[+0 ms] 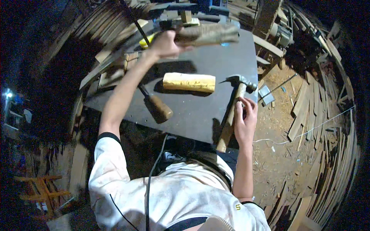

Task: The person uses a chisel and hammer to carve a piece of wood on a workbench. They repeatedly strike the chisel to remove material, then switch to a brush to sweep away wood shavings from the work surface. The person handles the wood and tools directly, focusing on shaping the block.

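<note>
My left hand [165,45] reaches to the far side of the table and is closed around one end of a rough, greyish-brown piece of wood [210,34], which is smeared by motion. Nearer lies a pale yellow split wood block [189,82], apart from both hands. At the right edge a claw hammer [230,121] with a wooden handle lies slanted, the handle's end jutting past the near edge. My right hand [246,119] is beside that handle, fingers loosely bent and apart, fingertips against it. A wooden-handled tool with a dark shaft [158,108] lies at the near left.
The grey tabletop [196,115] has a curved right edge. Wood pieces and a yellow object [147,40] sit at its far left. Stacked boards [314,106] and sawdust cover the floor at right. A dark cable [154,169] hangs in front of my body.
</note>
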Demonstrator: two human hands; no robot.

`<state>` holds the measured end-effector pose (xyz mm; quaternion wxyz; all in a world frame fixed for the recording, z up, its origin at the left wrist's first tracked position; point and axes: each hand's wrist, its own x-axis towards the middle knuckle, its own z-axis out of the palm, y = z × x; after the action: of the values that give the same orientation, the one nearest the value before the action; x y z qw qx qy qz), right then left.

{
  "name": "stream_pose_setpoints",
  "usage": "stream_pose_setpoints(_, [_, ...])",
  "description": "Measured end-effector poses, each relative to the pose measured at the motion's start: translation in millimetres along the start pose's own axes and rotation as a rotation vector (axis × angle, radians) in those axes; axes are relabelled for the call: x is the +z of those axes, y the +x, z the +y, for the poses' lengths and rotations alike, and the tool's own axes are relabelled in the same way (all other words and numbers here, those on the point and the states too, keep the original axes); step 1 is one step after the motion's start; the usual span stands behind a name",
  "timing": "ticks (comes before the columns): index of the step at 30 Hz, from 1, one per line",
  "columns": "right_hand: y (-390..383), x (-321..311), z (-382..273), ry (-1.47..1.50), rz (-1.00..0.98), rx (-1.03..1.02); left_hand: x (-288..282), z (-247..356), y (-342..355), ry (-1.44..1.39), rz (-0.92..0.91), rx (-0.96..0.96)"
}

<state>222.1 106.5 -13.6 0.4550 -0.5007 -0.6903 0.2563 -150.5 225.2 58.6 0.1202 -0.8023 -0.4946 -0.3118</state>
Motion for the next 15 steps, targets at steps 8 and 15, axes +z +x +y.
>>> stream_pose_setpoints(8, [-4.1, -0.2, 2.8, -0.044, -0.001, 0.013, -4.7, 12.5, -6.1, 0.007, -0.184, -0.267])
stream_pose_setpoints(15, [-2.7, 0.1, 10.0, -0.021, -0.017, 0.044, 51.7, 40.5, -11.3, 0.088, -0.388, -0.309])
